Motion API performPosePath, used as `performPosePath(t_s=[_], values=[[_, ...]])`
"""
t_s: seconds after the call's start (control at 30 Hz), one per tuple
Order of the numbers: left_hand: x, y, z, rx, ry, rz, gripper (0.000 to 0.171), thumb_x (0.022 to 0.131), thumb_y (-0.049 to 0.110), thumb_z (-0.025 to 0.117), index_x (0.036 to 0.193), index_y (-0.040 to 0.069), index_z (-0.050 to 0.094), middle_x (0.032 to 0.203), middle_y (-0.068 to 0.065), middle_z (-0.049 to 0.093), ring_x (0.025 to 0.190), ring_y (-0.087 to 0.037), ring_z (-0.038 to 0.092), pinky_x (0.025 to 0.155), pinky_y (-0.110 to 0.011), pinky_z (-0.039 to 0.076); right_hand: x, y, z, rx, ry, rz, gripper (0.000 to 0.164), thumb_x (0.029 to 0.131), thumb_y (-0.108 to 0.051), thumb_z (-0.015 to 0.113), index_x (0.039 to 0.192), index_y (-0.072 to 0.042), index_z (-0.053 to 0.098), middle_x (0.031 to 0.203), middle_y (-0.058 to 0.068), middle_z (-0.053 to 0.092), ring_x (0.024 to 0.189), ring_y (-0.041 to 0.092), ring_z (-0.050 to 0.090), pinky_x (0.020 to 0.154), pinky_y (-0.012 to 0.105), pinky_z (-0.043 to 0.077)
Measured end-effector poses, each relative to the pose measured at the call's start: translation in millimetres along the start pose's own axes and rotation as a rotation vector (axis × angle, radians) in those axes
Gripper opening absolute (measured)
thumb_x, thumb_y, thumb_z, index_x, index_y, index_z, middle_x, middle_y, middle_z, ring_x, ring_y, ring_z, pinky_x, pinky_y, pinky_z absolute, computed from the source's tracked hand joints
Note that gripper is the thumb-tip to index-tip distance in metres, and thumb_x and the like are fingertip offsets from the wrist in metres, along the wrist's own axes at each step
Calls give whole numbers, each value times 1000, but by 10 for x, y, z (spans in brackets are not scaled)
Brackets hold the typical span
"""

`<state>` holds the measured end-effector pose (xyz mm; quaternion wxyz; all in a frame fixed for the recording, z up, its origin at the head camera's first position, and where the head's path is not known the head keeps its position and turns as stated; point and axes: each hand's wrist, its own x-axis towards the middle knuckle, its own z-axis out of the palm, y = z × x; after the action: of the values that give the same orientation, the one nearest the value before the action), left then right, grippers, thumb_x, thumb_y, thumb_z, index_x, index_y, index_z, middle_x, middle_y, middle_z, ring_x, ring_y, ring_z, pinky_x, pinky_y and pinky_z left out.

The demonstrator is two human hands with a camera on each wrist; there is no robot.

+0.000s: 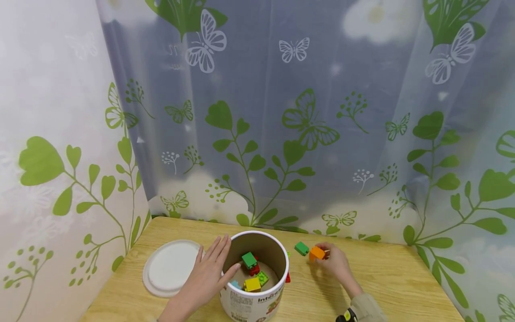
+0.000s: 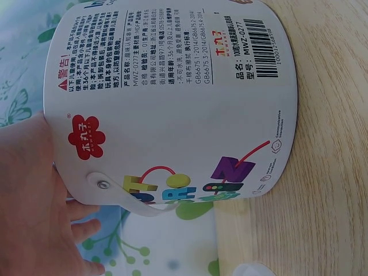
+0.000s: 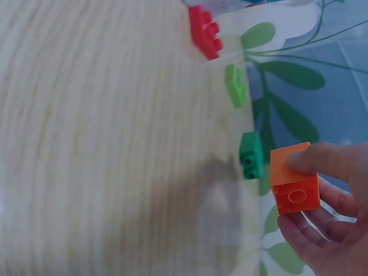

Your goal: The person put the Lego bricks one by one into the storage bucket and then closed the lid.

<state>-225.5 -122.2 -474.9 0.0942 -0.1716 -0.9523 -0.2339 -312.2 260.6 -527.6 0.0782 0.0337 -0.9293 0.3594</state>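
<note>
In the head view my right hand (image 1: 335, 264) pinches an orange toy building block (image 1: 317, 253) between thumb and fingers. The same orange block (image 3: 295, 179) shows its hollow side in the right wrist view. My left hand (image 1: 210, 273) rests with straight fingers against the rim of a white bucket (image 1: 284, 273) with printed sides. Inside the bucket lie a green block (image 1: 249, 260), a red block (image 1: 255, 269), a light green block (image 1: 262, 278), a yellow block (image 1: 252, 284) and a light blue piece (image 1: 235, 284).
On the wooden table (image 1: 318, 299), a dark green block (image 1: 301, 248) lies near the right hand. A light green block (image 3: 236, 85) and a red block (image 3: 204, 33) lie beside the bucket. Left of it is a round white lid (image 1: 170, 267). A patterned curtain (image 1: 257, 134) hangs behind.
</note>
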Motion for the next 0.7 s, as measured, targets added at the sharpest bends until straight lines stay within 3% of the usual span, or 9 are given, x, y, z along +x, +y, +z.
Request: performPosePath(t_s=[0.17, 0.47, 0.7], values=[[0, 10, -9, 7, 2, -1, 77, 103, 56, 48, 159, 5, 33, 165, -12, 28, 154, -31, 23, 118, -68, 12, -10, -124, -68, 4, 28, -67, 41, 81, 3, 80, 120, 4, 68, 112, 19, 70, 90, 30, 68, 75, 42, 59], [-8, 25, -19, -6, -2, -1, 75, 103, 52, 51, 159, 6, 31, 166, -11, 27, 154, -30, 22, 119, -67, 11, -23, -399, -189, 49, 19, -77, 43, 83, 1, 78, 125, 3, 67, 117, 18, 68, 98, 31, 66, 83, 44, 59], [-11, 19, -22, -1, -4, 0, 78, 103, 57, 46, 160, 6, 31, 166, -11, 27, 154, -30, 22, 119, -67, 11, -33, -583, -254, 71, 30, -121, 42, 84, -2, 79, 124, 0, 68, 118, 16, 67, 101, 31, 66, 85, 43, 59]])
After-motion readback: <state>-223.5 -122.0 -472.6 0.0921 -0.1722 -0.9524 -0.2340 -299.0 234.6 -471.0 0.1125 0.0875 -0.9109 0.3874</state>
